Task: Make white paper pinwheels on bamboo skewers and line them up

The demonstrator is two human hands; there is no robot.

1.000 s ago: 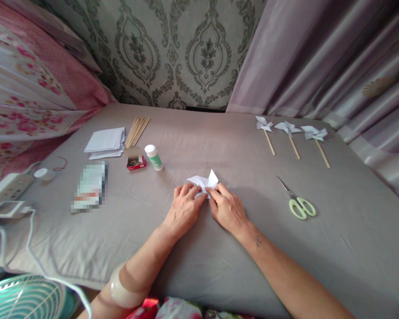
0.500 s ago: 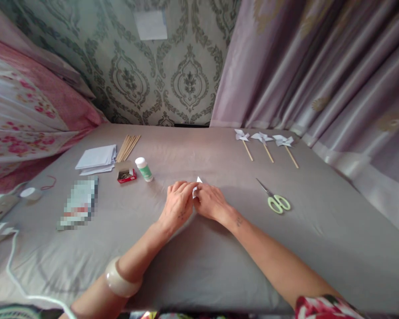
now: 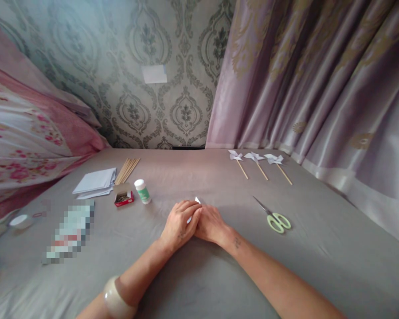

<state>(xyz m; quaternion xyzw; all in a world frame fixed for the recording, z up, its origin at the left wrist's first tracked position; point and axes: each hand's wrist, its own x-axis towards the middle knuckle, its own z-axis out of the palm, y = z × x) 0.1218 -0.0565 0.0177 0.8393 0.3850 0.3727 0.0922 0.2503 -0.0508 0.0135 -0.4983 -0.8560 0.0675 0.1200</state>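
My left hand (image 3: 180,221) and my right hand (image 3: 213,223) meet at the middle of the cloth-covered surface. A small piece of white paper (image 3: 197,200) is pinched between them. Only its pointed tip and a sliver near my left thumb show; my fingers hide the rest. My left fingers are closed and lie against the right hand's knuckles. The right hand is curled round the paper from the other side. A glue stick (image 3: 142,192) with a white cap stands upright to the left. Scissors (image 3: 274,218) with pale green handles lie open to the right.
Three paper pinwheels (image 3: 254,157) on sticks lie at the back right. Left are stacked white paper (image 3: 95,182), wooden sticks (image 3: 127,171), a small red box (image 3: 124,199) of little metal pieces, a blurred packet (image 3: 71,230) and a round white lid (image 3: 21,221).
The view has tilted upward, so everything sits lower in the picture. My left fingers and thumb have closed further over the paper and against my right hand, and less paper shows.
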